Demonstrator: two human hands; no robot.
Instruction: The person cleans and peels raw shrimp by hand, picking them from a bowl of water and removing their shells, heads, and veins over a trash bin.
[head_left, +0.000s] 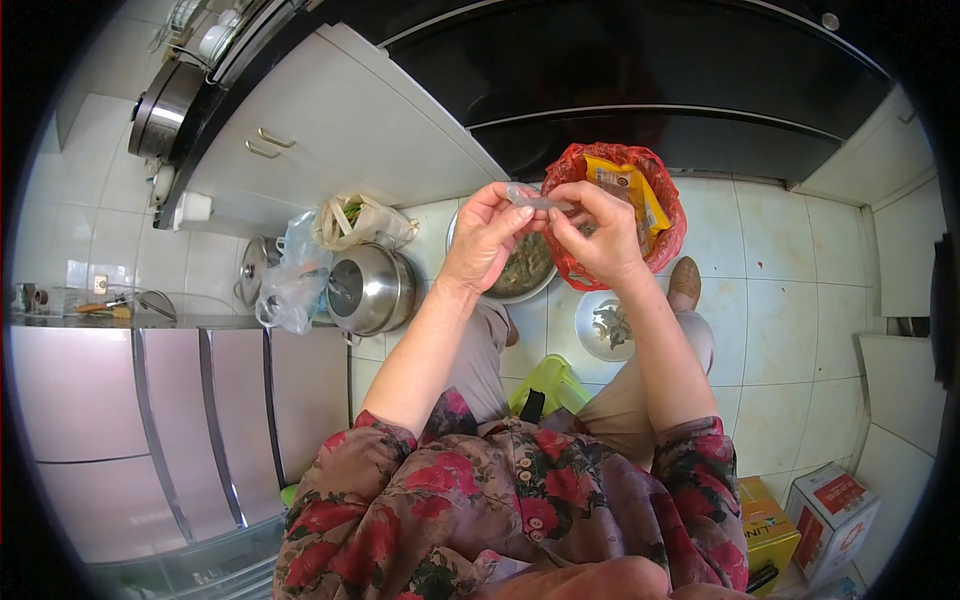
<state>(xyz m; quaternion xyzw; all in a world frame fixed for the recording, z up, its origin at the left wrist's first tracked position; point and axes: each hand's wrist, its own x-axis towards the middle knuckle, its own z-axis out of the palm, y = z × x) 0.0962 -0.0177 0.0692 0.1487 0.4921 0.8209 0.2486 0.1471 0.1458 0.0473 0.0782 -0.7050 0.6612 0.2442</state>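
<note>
A greyish, translucent shrimp (532, 201) is stretched between my two hands, above the floor. My left hand (486, 238) pinches one end between thumb and fingers. The fingertips of my right hand (604, 228) are closed on its other end. Below my hands stands a metal basin (548, 284) with a mass of shrimp (522, 266) in it, partly hidden by my hands. A white bowl (584, 335) with several grey shrimp (611, 322) stands under my right forearm. Just beyond my right hand is a bin lined with a red plastic bag (672, 190).
A yellow packet (640, 190) lies in the red bag. To the left are a metal pot (372, 290), clear plastic bags (298, 275) and a cloth-like bag with greens (365, 222). A green stool (550, 385) is beneath me. Boxes (828, 520) stand at lower right.
</note>
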